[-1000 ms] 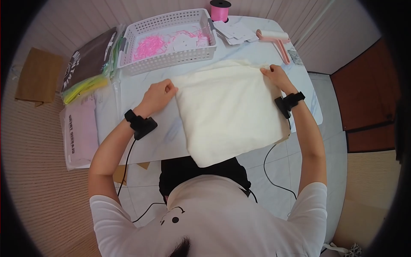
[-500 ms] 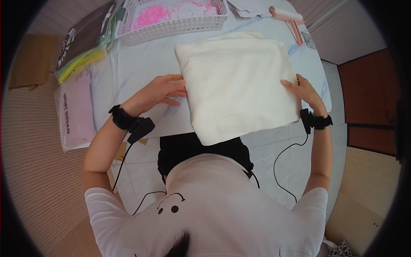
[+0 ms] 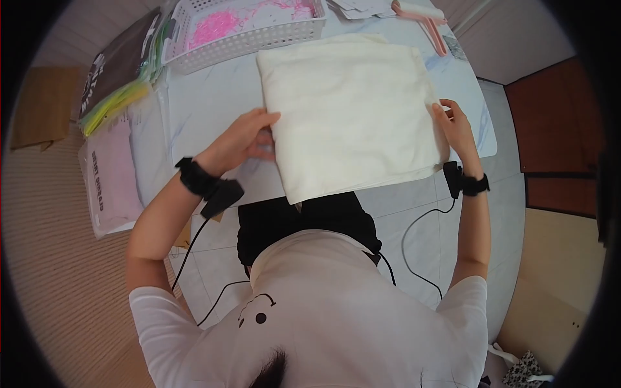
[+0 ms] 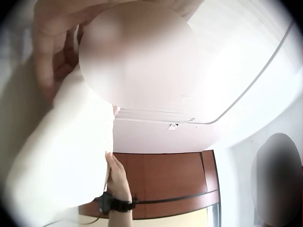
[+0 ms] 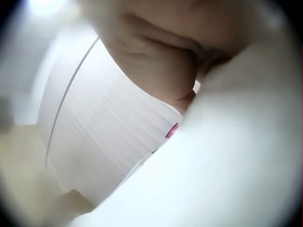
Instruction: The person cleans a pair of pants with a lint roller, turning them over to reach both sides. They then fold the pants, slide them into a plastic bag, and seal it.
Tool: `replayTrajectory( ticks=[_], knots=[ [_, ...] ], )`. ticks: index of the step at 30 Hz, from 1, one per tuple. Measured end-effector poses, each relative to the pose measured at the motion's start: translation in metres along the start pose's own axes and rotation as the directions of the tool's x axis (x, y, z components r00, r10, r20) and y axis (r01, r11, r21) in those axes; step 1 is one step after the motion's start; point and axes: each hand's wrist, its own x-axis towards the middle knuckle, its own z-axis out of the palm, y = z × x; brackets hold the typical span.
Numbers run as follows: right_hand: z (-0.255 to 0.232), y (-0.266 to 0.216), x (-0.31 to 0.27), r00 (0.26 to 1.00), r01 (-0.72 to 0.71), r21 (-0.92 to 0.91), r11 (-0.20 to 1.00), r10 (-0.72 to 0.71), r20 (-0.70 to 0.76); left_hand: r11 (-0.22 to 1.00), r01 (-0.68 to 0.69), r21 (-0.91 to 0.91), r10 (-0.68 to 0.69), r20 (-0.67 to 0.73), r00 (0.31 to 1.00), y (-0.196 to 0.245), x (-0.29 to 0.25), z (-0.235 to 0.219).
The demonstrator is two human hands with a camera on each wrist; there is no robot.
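Note:
A folded cream-white cloth (image 3: 352,116), thick and soft-looking, lies flat on the table, its near edge reaching past the table's front. At its left edge my left hand (image 3: 239,139) grips with the thumb on top and the other fingers lower along the side. The left wrist view shows those fingers (image 4: 45,61) curled at the cloth (image 4: 61,151). My right hand (image 3: 458,126) holds the right edge, thumb over the top and fingers at the outer side. Close up in the right wrist view, the cloth (image 5: 227,156) fills the lower right beneath the hand.
A white perforated basket (image 3: 259,40) with pink paper shreds (image 3: 217,27) stands at the back. Papers (image 3: 362,8) and a pink-handled lint roller (image 3: 433,29) lie back right. Bagged clothes, one dark (image 3: 119,64) and one pink (image 3: 113,171), are stacked along the left edge.
The cloth now lies squarer and flatter on the table. Both hands have come from its far corners down to its sides. The left fingers, spread half a second ago, now close on the edge.

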Motion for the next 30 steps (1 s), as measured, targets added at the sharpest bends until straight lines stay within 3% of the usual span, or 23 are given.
replayTrajectory(
  ticks=[1,4,5,8,9,12,15,18,19,22,25,28,29,30],
  knots=[
    [-0.002,-0.002,-0.012,0.992,0.041,-0.132,0.99,-0.056,-0.111,1.0,0.01,0.018,-0.01,0.01,1.0,0.001,-0.009,0.005],
    [-0.008,-0.013,-0.045,0.985,-0.111,-0.175,0.978,0.086,-0.148,0.969,0.082,0.235,-0.089,0.018,0.996,-0.005,-0.025,0.015],
    [-0.007,-0.015,-0.054,0.984,-0.155,-0.091,0.984,0.146,-0.102,0.96,0.085,0.266,-0.102,0.05,0.994,-0.009,-0.025,0.015],
    [0.007,-0.001,-0.066,0.986,-0.117,-0.016,0.993,0.114,-0.125,0.929,-0.02,0.369,-0.012,0.086,0.996,-0.014,-0.026,0.035],
    [0.007,0.001,-0.067,0.985,-0.117,0.118,0.986,0.13,-0.109,0.936,-0.099,0.338,0.072,0.091,0.993,-0.019,-0.023,0.039],
    [-0.004,0.0,-0.073,0.971,-0.206,0.269,0.941,0.23,-0.062,0.944,-0.07,0.324,0.043,0.092,0.995,-0.018,-0.022,0.04],
    [0.001,0.02,-0.072,0.965,-0.038,0.238,0.971,0.098,-0.245,0.941,-0.009,0.337,-0.011,0.06,0.998,-0.02,-0.025,0.034],
    [-0.006,-0.013,-0.083,0.977,-0.18,0.009,0.984,0.18,-0.114,0.935,-0.036,0.354,0.022,0.044,0.999,-0.024,-0.023,0.038],
    [-0.003,-0.008,-0.079,0.986,-0.143,-0.051,0.988,0.138,-0.097,0.925,-0.038,0.378,0.023,0.043,0.999,-0.024,-0.022,0.039],
    [-0.002,0.002,-0.076,0.983,-0.095,0.19,0.977,0.121,-0.135,0.914,-0.051,0.402,0.043,0.029,0.999,-0.027,-0.021,0.039],
    [-0.009,0.007,-0.078,0.987,-0.11,0.242,0.964,0.134,-0.085,0.914,-0.072,0.4,0.075,0.01,0.997,-0.029,-0.023,0.041],
    [0.006,0.011,-0.084,0.953,-0.04,-0.037,0.999,0.027,-0.302,0.881,-0.013,0.473,0.041,-0.049,0.998,-0.018,-0.028,0.043],
    [0.007,0.011,-0.085,0.96,-0.054,-0.019,0.998,0.046,-0.276,0.862,0.02,0.506,0.025,-0.082,0.996,-0.012,-0.029,0.042],
    [0.007,0.011,-0.085,0.967,-0.064,-0.001,0.998,0.061,-0.248,0.745,-0.067,0.663,0.201,-0.127,0.971,-0.009,-0.03,0.041]
  ],
)
